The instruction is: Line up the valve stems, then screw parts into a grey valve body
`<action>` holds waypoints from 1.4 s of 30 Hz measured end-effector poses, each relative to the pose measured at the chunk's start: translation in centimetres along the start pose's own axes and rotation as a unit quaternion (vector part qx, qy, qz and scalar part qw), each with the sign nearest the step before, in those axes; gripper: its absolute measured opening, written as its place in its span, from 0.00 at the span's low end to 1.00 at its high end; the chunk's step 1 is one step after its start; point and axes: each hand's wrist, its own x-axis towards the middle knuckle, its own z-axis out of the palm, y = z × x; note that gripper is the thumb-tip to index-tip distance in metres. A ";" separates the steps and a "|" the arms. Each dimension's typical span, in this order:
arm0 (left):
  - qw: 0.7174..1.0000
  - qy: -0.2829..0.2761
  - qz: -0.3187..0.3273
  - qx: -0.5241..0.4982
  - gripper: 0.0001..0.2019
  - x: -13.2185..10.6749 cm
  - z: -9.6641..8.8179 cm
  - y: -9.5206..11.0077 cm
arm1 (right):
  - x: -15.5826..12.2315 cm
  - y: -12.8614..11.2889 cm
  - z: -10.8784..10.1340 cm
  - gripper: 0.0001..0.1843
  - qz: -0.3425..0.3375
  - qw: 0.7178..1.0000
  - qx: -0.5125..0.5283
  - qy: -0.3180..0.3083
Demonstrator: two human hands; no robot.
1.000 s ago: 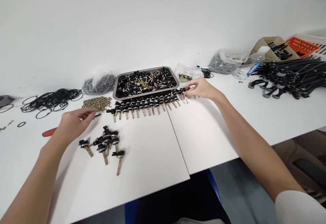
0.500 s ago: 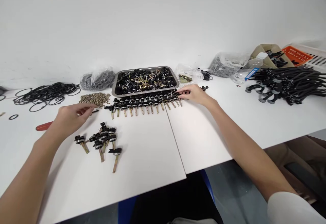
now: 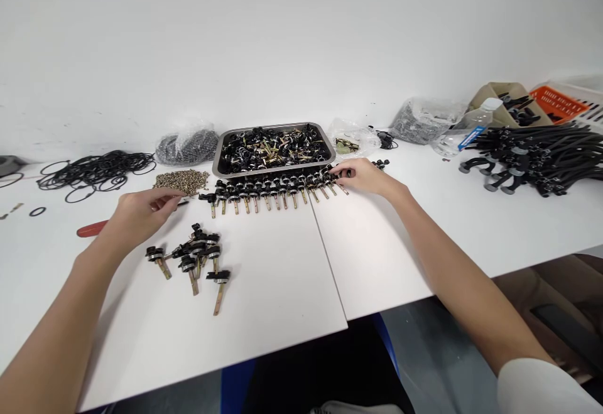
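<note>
White table [image 3: 377,244] bears metal tray [image 3: 273,125], row of black-capped parts [image 3: 273,186], perhaps brass screws [image 3: 181,180].

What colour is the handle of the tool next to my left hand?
The tool handle is red; the head view shows it best.

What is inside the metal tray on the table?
The metal tray holds a heap of black and brass parts. They cover its floor, so anything beneath is hidden.
</note>
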 end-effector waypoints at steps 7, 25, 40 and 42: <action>1.000 -0.015 -0.013 -0.006 0.23 0.0 -0.2 0.3 | 0.0 -0.2 -0.1 0.11 0.004 1.000 0.010 0.014; 1.000 -0.005 -0.005 -0.006 0.21 -0.1 -0.2 0.3 | 0.0 -0.1 0.1 0.12 -0.021 1.000 -0.008 0.013; 1.000 -0.003 0.000 0.000 0.20 -0.2 -0.3 0.2 | -1.8 -4.5 -0.6 0.07 0.060 0.989 -0.090 -0.105; 1.000 -0.005 -0.002 0.000 0.20 -0.2 -0.2 0.2 | -1.8 -4.6 -0.5 0.07 0.060 0.988 -0.092 -0.106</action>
